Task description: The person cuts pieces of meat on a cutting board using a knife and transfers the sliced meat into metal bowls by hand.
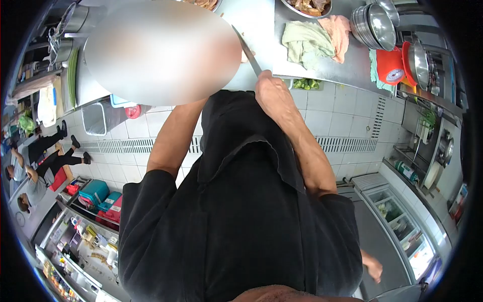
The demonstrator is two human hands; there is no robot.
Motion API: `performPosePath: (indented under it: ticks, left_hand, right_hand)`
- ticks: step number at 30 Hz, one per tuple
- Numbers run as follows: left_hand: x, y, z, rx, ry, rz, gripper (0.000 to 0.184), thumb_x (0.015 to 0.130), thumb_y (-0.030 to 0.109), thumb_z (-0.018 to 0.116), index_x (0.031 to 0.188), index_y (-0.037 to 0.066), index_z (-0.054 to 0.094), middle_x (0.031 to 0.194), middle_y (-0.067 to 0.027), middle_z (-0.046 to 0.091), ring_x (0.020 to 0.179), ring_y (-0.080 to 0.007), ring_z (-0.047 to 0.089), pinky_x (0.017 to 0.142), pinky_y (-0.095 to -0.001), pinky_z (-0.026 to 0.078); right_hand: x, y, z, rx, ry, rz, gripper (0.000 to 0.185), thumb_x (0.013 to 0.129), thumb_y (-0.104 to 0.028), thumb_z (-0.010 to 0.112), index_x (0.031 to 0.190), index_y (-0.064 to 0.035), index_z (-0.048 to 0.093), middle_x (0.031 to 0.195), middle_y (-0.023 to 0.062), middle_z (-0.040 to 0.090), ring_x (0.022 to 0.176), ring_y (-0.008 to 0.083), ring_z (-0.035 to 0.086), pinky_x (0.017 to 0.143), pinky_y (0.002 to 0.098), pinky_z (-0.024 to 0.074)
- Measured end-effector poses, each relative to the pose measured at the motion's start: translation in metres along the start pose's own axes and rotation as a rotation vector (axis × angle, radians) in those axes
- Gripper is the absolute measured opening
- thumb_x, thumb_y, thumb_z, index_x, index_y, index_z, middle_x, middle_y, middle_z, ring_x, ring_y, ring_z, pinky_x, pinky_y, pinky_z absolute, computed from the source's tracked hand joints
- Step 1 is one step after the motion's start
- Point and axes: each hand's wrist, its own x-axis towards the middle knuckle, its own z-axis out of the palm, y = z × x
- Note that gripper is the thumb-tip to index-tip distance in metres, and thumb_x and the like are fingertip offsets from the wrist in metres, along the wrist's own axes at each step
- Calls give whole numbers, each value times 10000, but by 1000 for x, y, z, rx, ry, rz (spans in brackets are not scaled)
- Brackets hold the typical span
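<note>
My right hand point(274, 93) is closed around the handle of a knife point(248, 53), whose long blade points up and left over a white cutting board point(262, 30). Small meat-coloured scraps point(250, 54) lie by the blade. From the left, my left forearm point(176, 132) reaches up to the board. A large blurred patch hides my left hand and whatever it touches. Beyond the board, a metal bowl point(316, 15) holds pieces of what looks like meat, and a second bowl shows partly at the top edge.
Green and pink cloths point(308, 43) lie on the steel counter point(347, 73) at right, near stacked metal bowls point(380, 27) and a red scale point(390, 65). Below the counter edge sits a tub of green vegetables point(307, 84). A clear bin point(100, 118) stands left. Other people point(37, 171) are far left.
</note>
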Motion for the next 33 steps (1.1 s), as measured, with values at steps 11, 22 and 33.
performPosePath:
  ticks: [11,22,33]
  left_hand:
    - [20,3,-5,294,-21,84,190,856,104,710,1038,54,734,1178,-102,672,1125,-313,591,1015,-398,482]
    - [76,-4,21,114,-100,91,204,900,68,679,1092,18,727,1087,-156,704,904,-290,717,871,-374,569]
    - [79,0,26,79,-30,80,103,888,67,664,929,-1,731,986,-143,711,885,-328,692,851,-394,550]
  right_hand:
    - [-16,6,-30,114,114,119,258,1015,-114,506,876,100,546,673,335,626,686,507,668,627,551,540]
    - [4,32,-44,43,86,149,249,996,-91,487,907,129,563,739,349,647,770,514,681,715,554,544]
    - [35,26,-59,-97,-127,93,196,885,1,495,965,157,581,882,363,679,898,479,707,828,516,564]
